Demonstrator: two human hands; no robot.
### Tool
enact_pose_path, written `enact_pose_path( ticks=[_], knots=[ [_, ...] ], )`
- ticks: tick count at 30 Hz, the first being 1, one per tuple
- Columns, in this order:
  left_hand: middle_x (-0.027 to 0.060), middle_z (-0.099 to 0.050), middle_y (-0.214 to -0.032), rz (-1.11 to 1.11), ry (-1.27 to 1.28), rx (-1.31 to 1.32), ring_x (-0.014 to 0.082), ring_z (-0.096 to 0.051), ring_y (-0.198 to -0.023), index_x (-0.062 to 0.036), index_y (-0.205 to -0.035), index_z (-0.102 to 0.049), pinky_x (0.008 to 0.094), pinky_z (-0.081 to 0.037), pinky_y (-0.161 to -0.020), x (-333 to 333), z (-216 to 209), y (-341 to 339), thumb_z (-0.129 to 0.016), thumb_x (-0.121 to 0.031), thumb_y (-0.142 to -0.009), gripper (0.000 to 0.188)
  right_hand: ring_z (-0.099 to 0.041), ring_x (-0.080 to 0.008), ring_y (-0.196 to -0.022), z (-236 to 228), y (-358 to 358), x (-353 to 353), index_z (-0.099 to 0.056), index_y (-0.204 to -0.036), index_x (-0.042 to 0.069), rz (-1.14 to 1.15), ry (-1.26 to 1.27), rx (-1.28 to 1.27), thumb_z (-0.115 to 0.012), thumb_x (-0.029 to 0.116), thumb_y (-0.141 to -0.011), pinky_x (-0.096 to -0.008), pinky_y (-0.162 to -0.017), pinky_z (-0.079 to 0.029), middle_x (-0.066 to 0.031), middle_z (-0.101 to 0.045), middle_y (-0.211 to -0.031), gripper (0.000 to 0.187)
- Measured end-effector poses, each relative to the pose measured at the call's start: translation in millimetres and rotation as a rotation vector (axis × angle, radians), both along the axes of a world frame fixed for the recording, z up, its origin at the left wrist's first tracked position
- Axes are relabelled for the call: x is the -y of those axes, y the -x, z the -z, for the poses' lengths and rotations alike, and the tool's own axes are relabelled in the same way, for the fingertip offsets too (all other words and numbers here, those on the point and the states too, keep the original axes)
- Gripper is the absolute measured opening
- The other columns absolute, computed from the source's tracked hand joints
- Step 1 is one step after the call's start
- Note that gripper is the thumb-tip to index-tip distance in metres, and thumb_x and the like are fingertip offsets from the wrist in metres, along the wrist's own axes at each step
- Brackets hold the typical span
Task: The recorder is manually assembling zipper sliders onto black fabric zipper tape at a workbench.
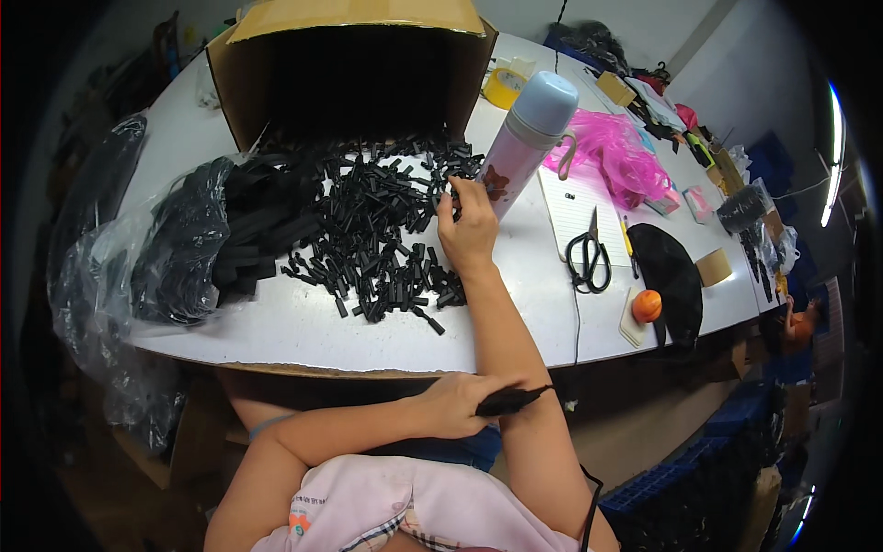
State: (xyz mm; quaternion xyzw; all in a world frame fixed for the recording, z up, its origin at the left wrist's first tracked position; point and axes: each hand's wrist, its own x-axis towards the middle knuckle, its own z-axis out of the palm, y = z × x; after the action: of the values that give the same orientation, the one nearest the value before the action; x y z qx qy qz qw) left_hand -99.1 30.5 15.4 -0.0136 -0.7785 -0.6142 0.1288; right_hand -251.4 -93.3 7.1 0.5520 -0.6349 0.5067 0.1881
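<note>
Small black oblong pieces lie in a loose pile on the white table. My right hand is at the pile's right edge, thumb and fingers curled in a pinch around a small black piece that is mostly hidden. Right beside it stands a pale blue-and-pink thermos. Nearer my body, my left hand is closed on a flat black strip with a thin, pointed end. That strip lies across my right forearm, below the elbow.
An open cardboard box stands behind the pile. Left of it, clear plastic bags hold black strips. On the right are black-handled scissors, a lined notebook, a pink bag, yellow tape and an orange round object.
</note>
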Motion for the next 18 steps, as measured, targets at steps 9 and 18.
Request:
enact_pose_path(
  ticks=[9, 18],
  knots=[
    [0.0153, -0.058, -0.078, 0.23, -0.038, -0.025, 0.028, -0.058, -0.068, -0.0039, -0.103, -0.051, 0.03, -0.045, -0.06, -2.6, 5.8, -10.0, -0.057, 0.0, -0.071, 0.033, -0.052, -0.0292, -0.083, 9.8, -4.5, -0.7, -0.055, -0.09, 0.001, 0.016, -0.165, -0.083, -0.056, 0.012, -0.07, -0.0373, -0.075, -0.042, -0.0123, -0.056, -0.087, 0.022],
    [0.0139, -0.059, -0.082, -0.082, -0.01, -0.09, 0.027, -0.06, -0.072, -0.0036, -0.105, -0.05, 0.0279, -0.046, -0.065, -0.4, 9.2, -9.1, -0.056, -0.006, -0.077, 0.029, -0.048, -0.0294, -0.093, 16.5, -3.4, 3.4, -0.054, -0.096, 0.002, 0.06, -0.282, -0.273, -0.056, 0.022, -0.073, -0.0374, -0.077, -0.04, -0.0141, -0.054, -0.097, 0.031]
  ],
)
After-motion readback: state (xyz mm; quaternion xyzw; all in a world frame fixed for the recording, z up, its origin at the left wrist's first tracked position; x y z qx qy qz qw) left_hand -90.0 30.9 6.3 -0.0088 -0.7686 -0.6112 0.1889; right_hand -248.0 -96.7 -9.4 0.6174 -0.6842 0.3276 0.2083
